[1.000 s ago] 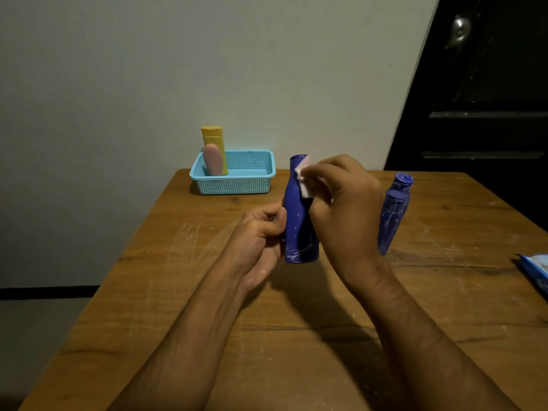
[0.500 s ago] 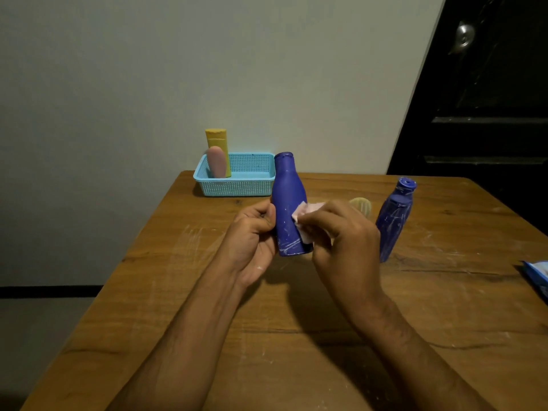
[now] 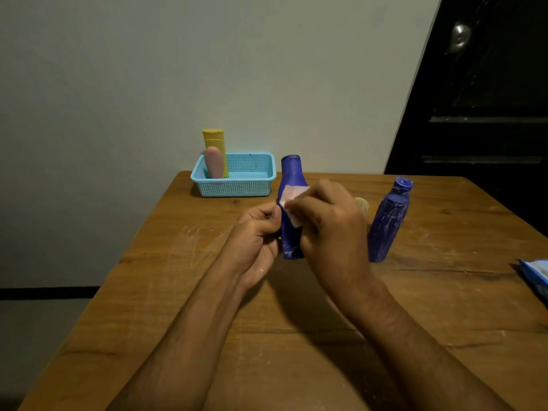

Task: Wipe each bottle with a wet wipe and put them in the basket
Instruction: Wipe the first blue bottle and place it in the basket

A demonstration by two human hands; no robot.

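1. Both hands met over the middle of the wooden table (image 3: 178, 292) in the head view. The left hand (image 3: 256, 238) had its fingers curled round the lower body of a blue bottle (image 3: 290, 185), gripping it upright above the tabletop.
2. The right hand (image 3: 329, 229) pinched a pale wet wipe (image 3: 292, 200) and pressed it against the bottle's shoulder, on the side facing the camera; that hand was blurred.
3. White streaks showed on the bottle's base, below the fingers.
4. A second blue bottle (image 3: 388, 223), likewise streaked with white, stood leaning slightly just to the right of the right hand, untouched by either hand.
5. Between the right hand and that second bottle, a small pale yellow object (image 3: 362, 203) peeked out; what it was could not be told.
6. A light blue basket (image 3: 237, 185) sat at the far edge of the table, towards its left corner, against the wall. A yellow bottle (image 3: 215, 140) and a pink bottle (image 3: 214, 163) stood upright at its left end.
7. A blue packet (image 3: 535, 274) lay at the right edge of the table, cut off by the frame.
8. A dark door (image 3: 489, 99) filled the upper right.
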